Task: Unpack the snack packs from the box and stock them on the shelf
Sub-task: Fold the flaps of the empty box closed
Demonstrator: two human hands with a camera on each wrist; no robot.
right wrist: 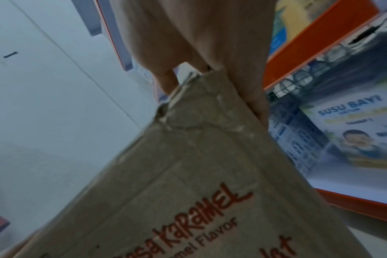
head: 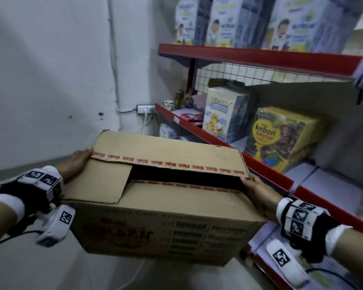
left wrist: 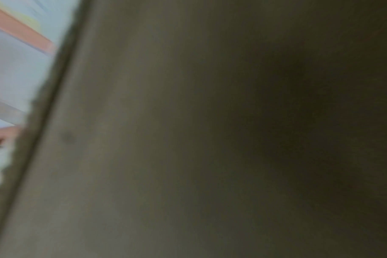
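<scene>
I carry a brown cardboard box (head: 166,206) with red print in front of the shelf; it is tilted. Its top flaps stand partly apart, leaving a dark gap, and the snack packs inside are hidden. My left hand (head: 76,162) presses flat against the box's left end, fingers straight along the upper edge. My right hand (head: 258,195) grips the right end, thumb at the flap. In the right wrist view my fingers (right wrist: 166,82) straddle a torn corner of the box (right wrist: 199,174). The left wrist view shows only blurred cardboard (left wrist: 188,139).
A red-edged shelf (head: 218,141) runs along the right, holding a yellow carton (head: 279,137) and a white milk carton (head: 222,114); bare white board (head: 327,185) lies nearer me. An upper shelf (head: 260,56) carries more cartons. A white wall (head: 50,80) with a power socket (head: 145,108) stands ahead.
</scene>
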